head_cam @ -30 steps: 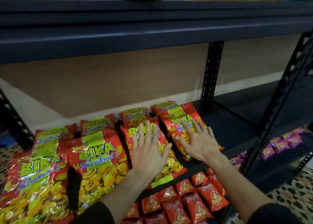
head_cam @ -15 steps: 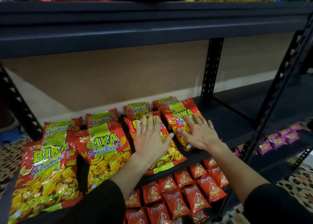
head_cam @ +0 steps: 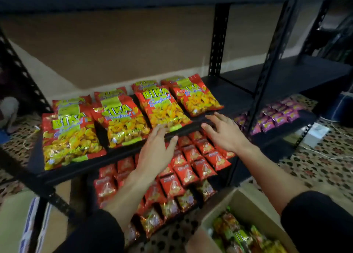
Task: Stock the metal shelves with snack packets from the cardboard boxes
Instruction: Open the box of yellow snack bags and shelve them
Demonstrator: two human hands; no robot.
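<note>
The light is dim. The yellow-red packets (head_cam: 124, 122) are brightest, with small glare on the foil. The left hand (head_cam: 154, 153) and right hand (head_cam: 225, 132) are blurred. The shelf post (head_cam: 273, 52) leans from lens distortion, and the corners are dark.

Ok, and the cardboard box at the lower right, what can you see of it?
The cardboard box is plain brown and open at the top. It sits low in the frame's lower right corner, in front of the metal shelves, and the picture's edge partly cuts it off. Inside lie snack packets in green, yellow and red, too blurred to read. The right sleeve hides its right side; whether it touches the box cannot be told.
</note>
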